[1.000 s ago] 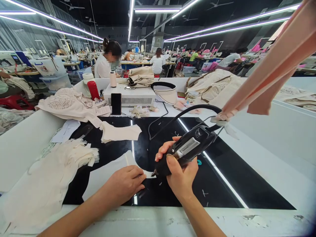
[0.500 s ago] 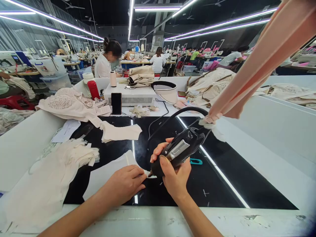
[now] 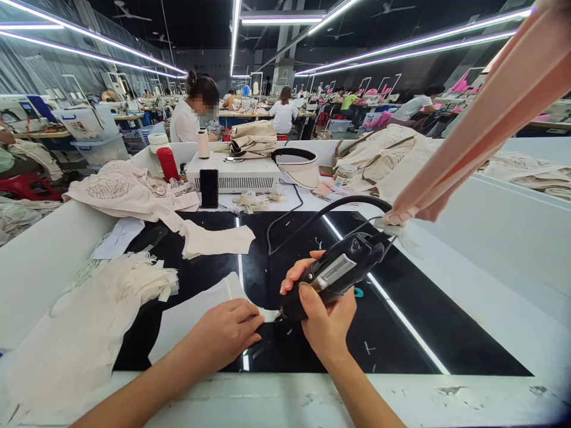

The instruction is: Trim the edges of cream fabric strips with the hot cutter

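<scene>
My left hand [image 3: 227,330] presses a flat white fabric piece [image 3: 178,321] onto the black board [image 3: 423,339]. Its fingers are bent and close together at the fabric's right end. A narrow strip [image 3: 269,315] of the fabric extends past the fingertips. My right hand [image 3: 328,318] is wrapped around a black corded hand tool [image 3: 334,267] with a silver plate on top. The tool is tilted, its small dark tip low at the strip's end; whether they touch I cannot tell. A pink cloth band [image 3: 477,137] is tied to its rear end.
Stacked cream fabric pieces [image 3: 89,321] lie on the left. Behind stand a phone [image 3: 209,189], a white vented box [image 3: 241,175] and a visor [image 3: 297,169]. A cable [image 3: 285,214] crosses the board; a teal object [image 3: 358,292] shows beside the tool. Co-workers sit farther back.
My right hand has moved the tool slightly right, away from my left fingertips, and more of the fabric strip shows between them. My left hand is nearly unmoved.
</scene>
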Tool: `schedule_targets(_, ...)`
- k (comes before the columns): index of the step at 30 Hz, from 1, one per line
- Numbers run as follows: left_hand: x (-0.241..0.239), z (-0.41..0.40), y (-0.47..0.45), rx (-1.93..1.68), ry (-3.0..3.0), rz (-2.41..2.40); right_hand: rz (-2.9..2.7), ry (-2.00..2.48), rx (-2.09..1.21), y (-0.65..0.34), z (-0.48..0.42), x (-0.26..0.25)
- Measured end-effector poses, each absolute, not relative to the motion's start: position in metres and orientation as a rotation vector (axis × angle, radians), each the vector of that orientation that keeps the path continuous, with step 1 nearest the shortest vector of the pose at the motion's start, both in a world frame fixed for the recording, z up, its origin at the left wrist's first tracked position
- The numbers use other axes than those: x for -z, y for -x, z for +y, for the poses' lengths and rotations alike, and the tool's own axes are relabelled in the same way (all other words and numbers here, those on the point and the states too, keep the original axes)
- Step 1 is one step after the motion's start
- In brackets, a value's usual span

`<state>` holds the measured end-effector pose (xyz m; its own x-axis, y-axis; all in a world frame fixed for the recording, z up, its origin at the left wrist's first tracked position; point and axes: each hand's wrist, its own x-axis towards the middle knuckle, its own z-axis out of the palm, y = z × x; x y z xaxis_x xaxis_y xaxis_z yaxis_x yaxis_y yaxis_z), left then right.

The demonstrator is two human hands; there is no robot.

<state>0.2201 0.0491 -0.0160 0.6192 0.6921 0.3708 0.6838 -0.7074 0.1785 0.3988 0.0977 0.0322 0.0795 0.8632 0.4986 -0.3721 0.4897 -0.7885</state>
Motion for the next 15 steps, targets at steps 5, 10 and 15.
schedule_targets(5, 0.0149, 0.0487, -0.2191, -0.671, -2.816, 1.199, -1.142, 0.522, -0.989, -0.3985, 0.0986, -0.0327)
schedule_targets(10, 0.0164, 0.0474, -0.2204, -0.649, -2.798, 1.185, -1.153, 0.543, -0.979, -0.3976, 0.0979, -0.0344)
schedule_targets(15, 0.0152, 0.0477, -0.2203, -0.677, -2.731, 1.200, -1.178, 0.576, -0.947, -0.3987, 0.0992, -0.0327)
